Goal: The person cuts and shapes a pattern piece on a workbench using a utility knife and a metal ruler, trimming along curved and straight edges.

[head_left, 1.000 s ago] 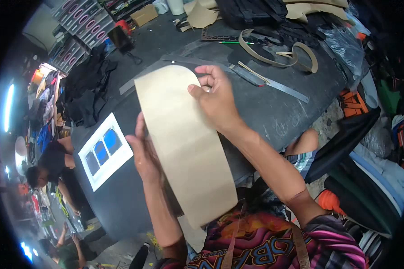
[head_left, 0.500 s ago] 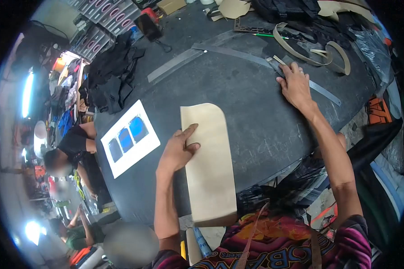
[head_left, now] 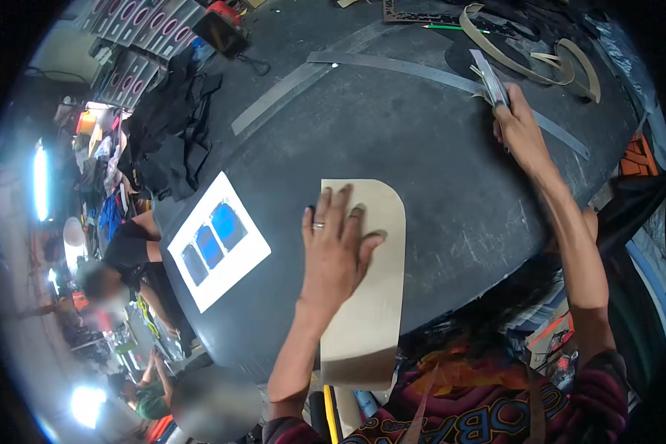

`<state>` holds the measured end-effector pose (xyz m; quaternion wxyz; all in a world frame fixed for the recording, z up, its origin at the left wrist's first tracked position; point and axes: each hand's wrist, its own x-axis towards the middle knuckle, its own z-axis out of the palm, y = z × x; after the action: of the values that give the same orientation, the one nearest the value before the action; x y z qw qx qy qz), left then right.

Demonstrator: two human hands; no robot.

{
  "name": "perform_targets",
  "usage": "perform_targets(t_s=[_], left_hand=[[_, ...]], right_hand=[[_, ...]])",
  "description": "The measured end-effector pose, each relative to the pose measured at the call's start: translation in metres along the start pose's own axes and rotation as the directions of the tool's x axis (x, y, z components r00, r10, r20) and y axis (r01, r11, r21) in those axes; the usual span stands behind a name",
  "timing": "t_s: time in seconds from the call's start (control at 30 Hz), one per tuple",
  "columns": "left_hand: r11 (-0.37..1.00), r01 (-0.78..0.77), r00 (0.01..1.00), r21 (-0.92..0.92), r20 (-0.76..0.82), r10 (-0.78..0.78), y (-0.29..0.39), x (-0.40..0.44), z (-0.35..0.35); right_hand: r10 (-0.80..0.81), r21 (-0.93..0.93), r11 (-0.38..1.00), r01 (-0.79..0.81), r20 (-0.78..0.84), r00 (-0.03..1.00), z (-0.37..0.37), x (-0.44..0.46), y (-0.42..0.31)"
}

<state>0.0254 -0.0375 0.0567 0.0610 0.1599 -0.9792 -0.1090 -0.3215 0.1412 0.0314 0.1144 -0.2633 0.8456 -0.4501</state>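
A long beige sheet [head_left: 370, 296] with one rounded top corner lies on the dark table, its lower end past the near edge. My left hand [head_left: 334, 248] rests flat on its upper part, fingers spread, a ring on one finger. At the right, my right hand [head_left: 522, 129] is closed round a utility knife [head_left: 490, 78], whose tip points up and away. Under and beside that hand runs a metal ruler [head_left: 562, 137]. Left of the sheet lies a white paper [head_left: 237, 274] printed with blue and dark shapes.
Curled beige strips [head_left: 584, 66], a green pencil [head_left: 444, 28] and a black square ruler [head_left: 414, 16] lie at the back. Grey strips [head_left: 274, 96] cross the table. Black cloth [head_left: 172, 155] lies at the left. Other people [head_left: 137, 244] are beyond the left edge.
My right hand has gone from the sheet to the knife and lifted it. The sheet now lies on the table, and my left hand has spread flat on it.
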Motion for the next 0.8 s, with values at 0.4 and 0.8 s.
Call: perform_targets(t_s=[0.4, 0.8], left_hand=[[0.999, -0.038, 0.997, -0.03, 0.059, 0.04, -0.006, 0.009, 0.033], [0.998, -0.058, 0.991, 0.021, 0.119, 0.055, -0.004, 0.009, 0.03]], right_hand=[[0.012, -0.117, 0.992, 0.047, 0.456, 0.89, 0.01, -0.06, -0.051], [-0.036, -0.083, 0.994, 0.074, 0.388, 0.921, 0.016, -0.059, -0.049]])
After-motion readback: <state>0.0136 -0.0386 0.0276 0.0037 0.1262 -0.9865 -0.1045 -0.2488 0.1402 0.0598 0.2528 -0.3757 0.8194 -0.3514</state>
